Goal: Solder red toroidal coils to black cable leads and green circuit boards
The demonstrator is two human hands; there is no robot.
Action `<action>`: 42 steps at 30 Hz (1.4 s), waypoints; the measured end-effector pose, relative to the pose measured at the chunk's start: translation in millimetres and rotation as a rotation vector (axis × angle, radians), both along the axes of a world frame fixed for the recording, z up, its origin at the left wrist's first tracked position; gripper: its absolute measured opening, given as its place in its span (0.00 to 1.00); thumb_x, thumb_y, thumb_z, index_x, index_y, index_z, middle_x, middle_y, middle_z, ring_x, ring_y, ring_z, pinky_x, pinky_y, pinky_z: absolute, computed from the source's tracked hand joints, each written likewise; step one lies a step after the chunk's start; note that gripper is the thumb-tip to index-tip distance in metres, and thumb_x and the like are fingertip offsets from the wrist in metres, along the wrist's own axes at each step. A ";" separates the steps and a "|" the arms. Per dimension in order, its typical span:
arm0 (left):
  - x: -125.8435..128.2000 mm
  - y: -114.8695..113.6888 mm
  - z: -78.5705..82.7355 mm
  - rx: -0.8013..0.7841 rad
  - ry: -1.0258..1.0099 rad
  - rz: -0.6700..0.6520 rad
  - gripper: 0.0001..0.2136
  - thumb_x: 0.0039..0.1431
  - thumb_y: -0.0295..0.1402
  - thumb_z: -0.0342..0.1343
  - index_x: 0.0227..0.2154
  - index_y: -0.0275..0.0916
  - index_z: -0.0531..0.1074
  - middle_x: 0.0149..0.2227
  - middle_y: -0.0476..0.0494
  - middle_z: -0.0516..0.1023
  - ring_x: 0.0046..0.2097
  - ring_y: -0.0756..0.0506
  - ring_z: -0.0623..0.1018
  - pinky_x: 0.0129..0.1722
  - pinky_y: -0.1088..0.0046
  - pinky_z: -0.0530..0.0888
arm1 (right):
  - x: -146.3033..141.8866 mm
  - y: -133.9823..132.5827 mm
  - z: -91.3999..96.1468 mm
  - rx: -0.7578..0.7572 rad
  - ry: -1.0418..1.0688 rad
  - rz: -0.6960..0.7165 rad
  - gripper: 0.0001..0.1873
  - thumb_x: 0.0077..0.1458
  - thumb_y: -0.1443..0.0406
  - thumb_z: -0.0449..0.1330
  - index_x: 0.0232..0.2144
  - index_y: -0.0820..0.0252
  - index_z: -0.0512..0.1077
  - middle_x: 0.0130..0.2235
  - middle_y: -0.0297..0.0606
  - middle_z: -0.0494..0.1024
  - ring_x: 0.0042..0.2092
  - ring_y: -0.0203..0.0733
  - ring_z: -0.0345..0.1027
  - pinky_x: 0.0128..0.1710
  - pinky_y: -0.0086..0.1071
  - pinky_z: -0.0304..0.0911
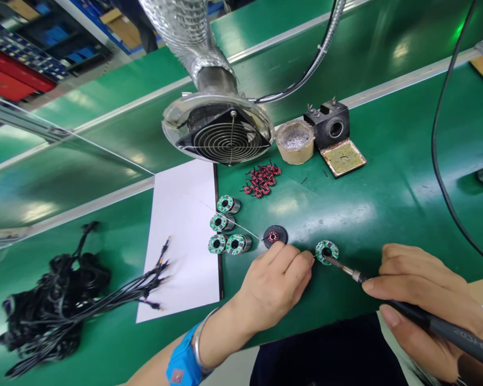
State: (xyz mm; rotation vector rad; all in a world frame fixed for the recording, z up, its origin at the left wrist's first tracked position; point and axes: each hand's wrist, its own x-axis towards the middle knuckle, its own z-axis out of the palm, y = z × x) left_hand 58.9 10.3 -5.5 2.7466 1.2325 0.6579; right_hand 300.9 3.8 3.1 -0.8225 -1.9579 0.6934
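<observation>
My right hand (426,292) grips a soldering iron (453,332) by its black handle. The iron's tip rests at a round green circuit board (333,247) with a dark centre. Just left of that board, my left hand (276,279) is closed, pinching a thin solder wire (245,229) whose end pokes out toward the board's edge. The wire trails back to the upper left. Beyond my left knuckles sits a black disc (282,232) with a small red-and-black ring part (272,237) on it.
Several metal cylinders topped with green boards (236,244) stand beside white paper (181,241). Behind are a pile of red ring parts (262,179), a fume extractor (230,140), a solder pot (295,142) and an iron stand (333,126). Black cables (60,305) lie left.
</observation>
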 end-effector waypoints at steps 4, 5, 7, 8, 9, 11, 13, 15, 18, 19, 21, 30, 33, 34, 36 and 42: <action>-0.2 -0.6 0.5 -0.002 -0.003 -0.005 0.03 0.63 0.24 0.54 0.39 0.35 0.70 0.28 0.46 0.74 0.29 0.47 0.71 0.29 0.70 0.71 | -1.1 3.0 2.5 0.007 0.010 0.011 0.13 0.48 0.73 0.54 0.38 0.61 0.72 0.27 0.36 0.72 0.28 0.39 0.67 0.29 0.37 0.64; -0.3 -0.6 0.4 -0.002 -0.004 -0.005 0.03 0.63 0.24 0.53 0.39 0.35 0.70 0.28 0.46 0.74 0.29 0.47 0.71 0.29 0.70 0.71 | -1.5 3.6 3.2 0.008 0.007 0.009 0.13 0.48 0.73 0.54 0.38 0.61 0.72 0.27 0.36 0.72 0.28 0.39 0.67 0.29 0.37 0.64; -0.3 -0.3 0.2 -0.003 -0.007 -0.003 0.03 0.64 0.24 0.53 0.39 0.35 0.70 0.28 0.46 0.74 0.29 0.47 0.71 0.29 0.71 0.71 | -2.0 4.5 3.6 0.007 0.007 0.006 0.13 0.48 0.73 0.55 0.38 0.61 0.72 0.27 0.36 0.72 0.28 0.40 0.68 0.29 0.37 0.64; -0.2 -0.1 0.3 -0.003 -0.010 -0.002 0.03 0.64 0.25 0.53 0.39 0.35 0.70 0.28 0.46 0.74 0.29 0.47 0.71 0.29 0.71 0.71 | -2.2 4.8 3.3 0.003 0.011 0.005 0.13 0.48 0.72 0.55 0.38 0.61 0.72 0.27 0.36 0.72 0.28 0.39 0.67 0.28 0.37 0.63; 0.1 0.1 0.5 -0.006 -0.014 0.003 0.03 0.64 0.25 0.53 0.39 0.35 0.70 0.29 0.46 0.74 0.29 0.47 0.71 0.29 0.71 0.71 | -2.2 4.9 2.8 -0.001 0.016 0.004 0.13 0.48 0.72 0.55 0.38 0.61 0.72 0.26 0.35 0.71 0.27 0.39 0.67 0.28 0.37 0.63; 0.9 0.6 1.2 -0.030 -0.032 0.022 0.02 0.64 0.25 0.53 0.37 0.36 0.70 0.28 0.47 0.74 0.29 0.47 0.70 0.29 0.71 0.71 | -2.3 5.1 1.2 -0.008 0.022 0.007 0.13 0.48 0.72 0.55 0.38 0.61 0.72 0.26 0.34 0.71 0.27 0.39 0.66 0.27 0.36 0.62; 1.9 0.7 1.9 -0.055 -0.055 0.049 0.02 0.64 0.25 0.53 0.36 0.36 0.70 0.28 0.47 0.73 0.29 0.47 0.70 0.29 0.71 0.71 | -2.7 5.5 -0.4 -0.001 0.048 0.008 0.13 0.48 0.72 0.55 0.37 0.62 0.73 0.26 0.35 0.70 0.27 0.38 0.65 0.28 0.36 0.61; 2.7 0.5 2.2 -0.063 -0.068 0.066 0.02 0.63 0.25 0.53 0.35 0.36 0.70 0.28 0.47 0.73 0.29 0.47 0.70 0.29 0.71 0.71 | -3.4 5.8 -1.4 0.001 0.075 0.008 0.12 0.48 0.72 0.55 0.37 0.64 0.73 0.26 0.35 0.70 0.28 0.38 0.64 0.28 0.36 0.61; 3.2 -0.3 1.6 -0.051 -0.062 0.064 0.02 0.63 0.26 0.53 0.35 0.36 0.70 0.28 0.47 0.73 0.29 0.47 0.70 0.29 0.71 0.70 | -4.6 5.8 -1.1 -0.012 0.093 0.012 0.12 0.48 0.73 0.55 0.37 0.65 0.73 0.27 0.36 0.70 0.28 0.37 0.63 0.29 0.36 0.60; 3.2 -0.6 1.1 -0.047 -0.057 0.066 0.02 0.64 0.26 0.53 0.35 0.36 0.70 0.28 0.47 0.73 0.29 0.47 0.69 0.29 0.71 0.70 | -4.8 5.7 -0.5 -0.018 0.095 0.011 0.12 0.48 0.73 0.55 0.36 0.65 0.73 0.26 0.36 0.69 0.27 0.37 0.63 0.29 0.36 0.59; 3.3 -1.1 0.2 -0.041 -0.048 0.069 0.02 0.64 0.26 0.53 0.36 0.36 0.70 0.28 0.47 0.73 0.29 0.47 0.69 0.29 0.71 0.70 | -5.0 5.5 1.3 -0.031 0.087 0.009 0.12 0.48 0.73 0.55 0.36 0.65 0.73 0.26 0.35 0.69 0.27 0.36 0.62 0.29 0.36 0.60; 4.1 -2.0 0.2 -0.052 -0.050 0.051 0.02 0.64 0.26 0.53 0.36 0.35 0.70 0.28 0.46 0.74 0.29 0.47 0.70 0.29 0.71 0.71 | -3.6 7.1 4.7 -0.016 0.052 0.012 0.10 0.48 0.73 0.55 0.35 0.65 0.72 0.26 0.35 0.69 0.28 0.36 0.63 0.29 0.35 0.59; 4.1 -2.2 0.2 -0.045 -0.043 0.050 0.03 0.64 0.26 0.52 0.36 0.35 0.70 0.28 0.46 0.74 0.29 0.47 0.70 0.29 0.71 0.71 | -3.3 7.5 2.4 -0.017 0.070 0.027 0.11 0.48 0.73 0.54 0.35 0.65 0.73 0.26 0.36 0.69 0.28 0.36 0.63 0.28 0.35 0.58; 4.1 -2.4 0.0 -0.041 -0.041 0.051 0.03 0.64 0.25 0.52 0.36 0.35 0.70 0.27 0.46 0.73 0.29 0.47 0.70 0.29 0.71 0.71 | -3.2 7.6 1.3 -0.024 0.079 0.032 0.11 0.48 0.73 0.54 0.35 0.66 0.73 0.26 0.36 0.69 0.27 0.36 0.63 0.28 0.35 0.57; 4.2 -2.7 -0.3 -0.035 -0.038 0.050 0.03 0.64 0.25 0.52 0.36 0.35 0.70 0.27 0.46 0.73 0.29 0.47 0.70 0.29 0.70 0.71 | -3.2 7.9 -0.6 -0.036 0.112 0.044 0.12 0.47 0.72 0.55 0.36 0.65 0.73 0.26 0.36 0.68 0.27 0.36 0.62 0.27 0.35 0.56; 4.8 -2.7 -0.6 -0.034 -0.011 0.045 0.02 0.64 0.25 0.52 0.36 0.36 0.69 0.27 0.47 0.72 0.28 0.46 0.68 0.28 0.70 0.70 | -3.6 11.0 -1.4 -0.062 0.144 0.090 0.12 0.47 0.72 0.55 0.36 0.65 0.72 0.25 0.36 0.68 0.25 0.36 0.59 0.26 0.34 0.53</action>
